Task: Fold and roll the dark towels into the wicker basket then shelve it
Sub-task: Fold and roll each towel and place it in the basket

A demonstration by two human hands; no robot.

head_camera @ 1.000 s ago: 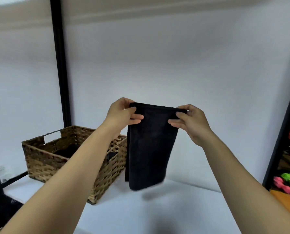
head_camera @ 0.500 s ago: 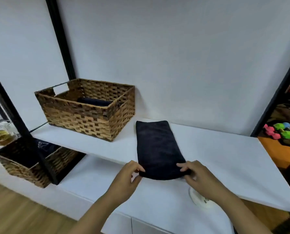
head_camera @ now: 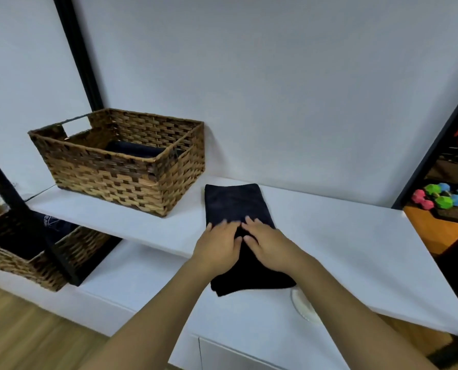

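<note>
A folded dark towel lies lengthwise on the white shelf top, its near end toward me. My left hand and my right hand rest flat on the towel's middle, side by side, fingers spread and pressing down. To the left stands the wicker basket against the wall, with another dark rolled towel lying inside it.
A second wicker basket with dark cloth sits lower left behind a black frame post. A white round object lies under my right forearm. Coloured dumbbells sit far right. Wooden floor shows below.
The towel went from hanging in both hands to lying flat on the shelf. My hands moved from its near edge onto its middle.
</note>
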